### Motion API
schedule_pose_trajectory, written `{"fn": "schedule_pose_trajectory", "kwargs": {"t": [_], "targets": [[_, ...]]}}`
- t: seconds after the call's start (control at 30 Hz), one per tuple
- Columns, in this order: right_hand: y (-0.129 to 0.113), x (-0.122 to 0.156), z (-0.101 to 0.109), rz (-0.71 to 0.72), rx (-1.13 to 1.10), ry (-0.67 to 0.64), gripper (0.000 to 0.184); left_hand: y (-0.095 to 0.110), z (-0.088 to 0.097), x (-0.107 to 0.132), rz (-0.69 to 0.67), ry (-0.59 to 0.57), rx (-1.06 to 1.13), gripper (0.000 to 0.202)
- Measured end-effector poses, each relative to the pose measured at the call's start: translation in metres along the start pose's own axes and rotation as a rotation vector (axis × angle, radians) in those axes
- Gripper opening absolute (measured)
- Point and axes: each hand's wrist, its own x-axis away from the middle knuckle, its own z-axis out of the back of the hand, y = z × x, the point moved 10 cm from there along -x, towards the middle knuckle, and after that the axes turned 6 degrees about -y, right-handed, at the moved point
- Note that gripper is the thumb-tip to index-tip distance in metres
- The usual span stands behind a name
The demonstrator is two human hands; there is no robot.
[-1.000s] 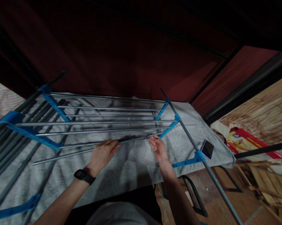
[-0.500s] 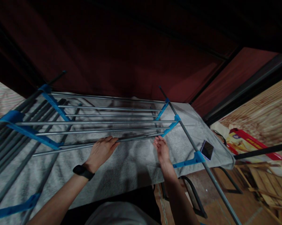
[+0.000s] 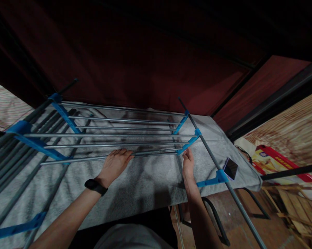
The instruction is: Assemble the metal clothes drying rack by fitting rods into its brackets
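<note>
A drying rack of thin silver rods (image 3: 119, 135) and blue plastic brackets (image 3: 189, 141) lies on a grey towel (image 3: 150, 181). My left hand (image 3: 115, 162), with a black watch (image 3: 95, 186) on its wrist, lies flat with fingers stretched over the nearest rod (image 3: 153, 153), near its middle. My right hand (image 3: 188, 162) is at that rod's right end beside the blue bracket, fingers pressed together around the rod's tip. The long grey side pole (image 3: 223, 176) runs past my right hand.
A dark phone (image 3: 230, 168) lies on the towel's right corner next to a blue clip (image 3: 218, 177). Right of the table are a red and yellow box (image 3: 277, 160), wooden slats (image 3: 296, 207) and a black metal frame (image 3: 215, 221) on the floor. A dark red wall stands behind.
The nearest rod has swung up from a slant to lie level with the others. My right hand turned from palm-up to closed and moved right to the rod's end.
</note>
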Motion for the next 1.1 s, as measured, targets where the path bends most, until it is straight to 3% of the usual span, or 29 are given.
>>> {"fn": "schedule_pose_trajectory", "kwargs": {"t": [0.5,0.67,0.77,0.9,1.0,1.1], "targets": [[0.003,0.003,0.003,-0.006,0.06,0.015,0.064,0.002,-0.002,-0.001,0.035,0.0,0.03,0.034],[0.004,0.033,-0.002,0.065,0.248,0.091,0.073,0.007,-0.002,0.007,0.033,-0.015,0.061,0.032],[-0.023,0.063,-0.037,0.288,0.472,-0.002,0.06,0.008,0.0,0.009,0.035,-0.021,0.074,0.03],[-0.057,0.099,-0.115,0.624,0.651,-0.359,0.046,0.009,0.001,0.01,0.027,-0.005,0.082,0.029],[-0.066,0.107,-0.154,0.782,0.763,-0.488,0.044,0.008,0.0,0.011,0.022,0.032,0.076,0.026],[-0.064,0.106,-0.18,0.914,0.921,-0.549,0.04,0.006,-0.003,0.011,0.027,0.075,0.074,0.023]]}}
